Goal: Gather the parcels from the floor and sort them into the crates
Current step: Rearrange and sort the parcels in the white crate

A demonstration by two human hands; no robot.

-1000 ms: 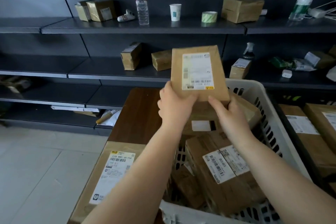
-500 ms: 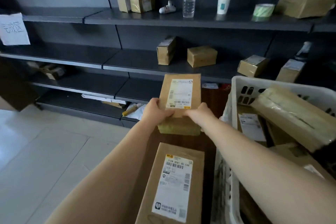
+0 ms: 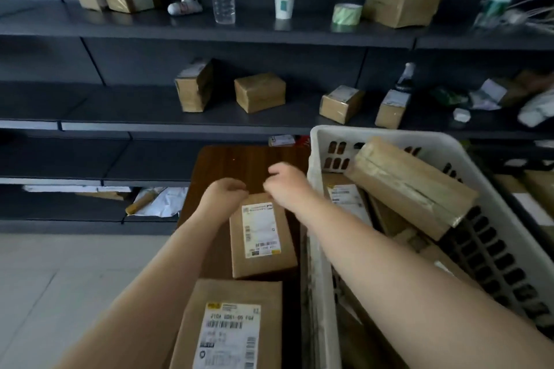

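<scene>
Cardboard parcel point(image 3: 262, 234) is laid flat on the wooden counter point(image 3: 239, 165), beside the white crate point(image 3: 317, 141); left hand point(image 3: 223, 193) and right hand point(image 3: 286, 184) are loosely curled, grasping nothing; it is judged light and stiff, best gripped by its long edges.

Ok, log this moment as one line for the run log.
phase: release | small labelled parcel: flat on wooden table, beside white crate | left hand: at parcel's far edge | right hand: above parcel
</scene>
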